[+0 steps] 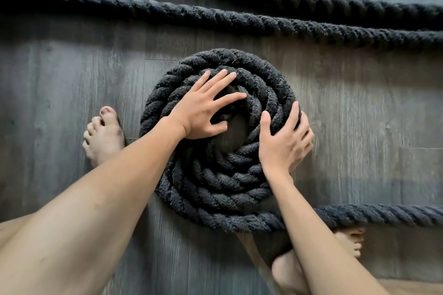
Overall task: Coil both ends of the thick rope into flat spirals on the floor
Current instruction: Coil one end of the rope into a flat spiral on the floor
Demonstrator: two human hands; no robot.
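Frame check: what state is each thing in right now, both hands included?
Rope spiral: coiled flat on the floor, several turns.
Tail: uncoiled, runs off right from the spiral's near edge.
Loose rope: two uncoiled lengths lying beyond the spiral.
Left hand: fingers spread, pressing on the spiral's centre.
Right hand: fingers curled over the spiral's outer right turn.

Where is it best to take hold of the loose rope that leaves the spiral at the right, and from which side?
Grip the loose rope close to where it leaves the spiral, from above, whole hand wrapped over it. It lies flat on the floor, too thick to pinch. The right hand, gripping the spiral's rim, is nearest; the left hand presses the centre.
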